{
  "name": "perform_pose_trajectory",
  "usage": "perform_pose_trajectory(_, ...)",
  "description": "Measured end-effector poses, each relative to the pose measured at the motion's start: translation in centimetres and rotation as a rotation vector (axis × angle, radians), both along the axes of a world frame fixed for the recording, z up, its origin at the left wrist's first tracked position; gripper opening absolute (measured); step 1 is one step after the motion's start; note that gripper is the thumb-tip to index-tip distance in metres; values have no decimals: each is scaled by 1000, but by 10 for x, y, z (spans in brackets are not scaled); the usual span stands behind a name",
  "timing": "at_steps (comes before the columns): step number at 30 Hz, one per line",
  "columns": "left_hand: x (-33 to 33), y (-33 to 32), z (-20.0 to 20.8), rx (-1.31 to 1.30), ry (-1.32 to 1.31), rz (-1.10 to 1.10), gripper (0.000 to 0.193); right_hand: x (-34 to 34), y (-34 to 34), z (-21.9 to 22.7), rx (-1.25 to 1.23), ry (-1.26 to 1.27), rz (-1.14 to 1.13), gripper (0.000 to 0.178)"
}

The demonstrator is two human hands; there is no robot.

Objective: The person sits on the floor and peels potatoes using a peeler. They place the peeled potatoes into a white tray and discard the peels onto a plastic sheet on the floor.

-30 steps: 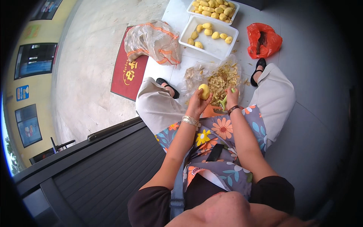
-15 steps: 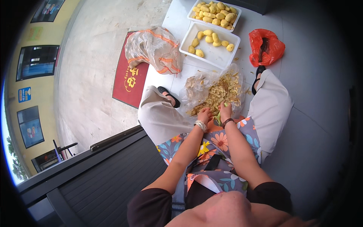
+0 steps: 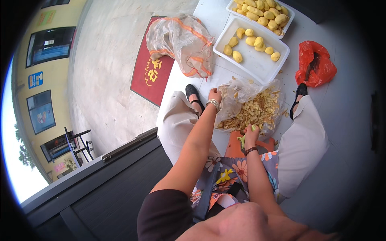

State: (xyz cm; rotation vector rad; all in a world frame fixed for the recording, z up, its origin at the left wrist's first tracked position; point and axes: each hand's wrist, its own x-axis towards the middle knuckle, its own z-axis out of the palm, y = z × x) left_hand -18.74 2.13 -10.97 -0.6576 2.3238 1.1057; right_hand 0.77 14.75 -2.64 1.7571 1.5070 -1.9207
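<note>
My left hand [image 3: 215, 95], with a bracelet at the wrist, is stretched forward, fingers curled, at the left rim of a clear plastic bag [image 3: 241, 90] full of potato peels [image 3: 255, 112]. Anything inside the fist is hidden. My right hand [image 3: 251, 135] stays close to my lap at the bag's near edge, shut on a green peeler [image 3: 242, 140]. Beyond the bag stands a white tray [image 3: 257, 66] holding several peeled yellow potatoes [image 3: 259, 41]. A second white tray [image 3: 290, 18] behind it is heaped with more.
A net sack [image 3: 181, 40] lies at the left on a red mat [image 3: 146, 76]. A red plastic bag [image 3: 317, 64] sits at the right. An orange stool [image 3: 235, 148] is between my knees, my feet on either side of the peel bag. A dark step [image 3: 120, 180] runs at my left.
A second ago my left hand held a peeled potato beside my right hand. It has since reached forward to the bag's far left rim. The right hand stayed near my lap.
</note>
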Motion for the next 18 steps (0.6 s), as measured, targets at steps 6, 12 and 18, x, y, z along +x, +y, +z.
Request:
perform_pose_trajectory(6, -143, -44, -7, -310, 14, -297, 47, -13, -4, -24, -89, -92, -146, 31)
perform_pose_trajectory(12, -259, -70, -12, -394, 246, -101, 49, -27, -10, -60, -150, -184, -251, 28)
perform_pose_trajectory(18, -390, -177, -12, -688, 145, -322, 52, -21, -23, -83, -190, -178, -190, 30)
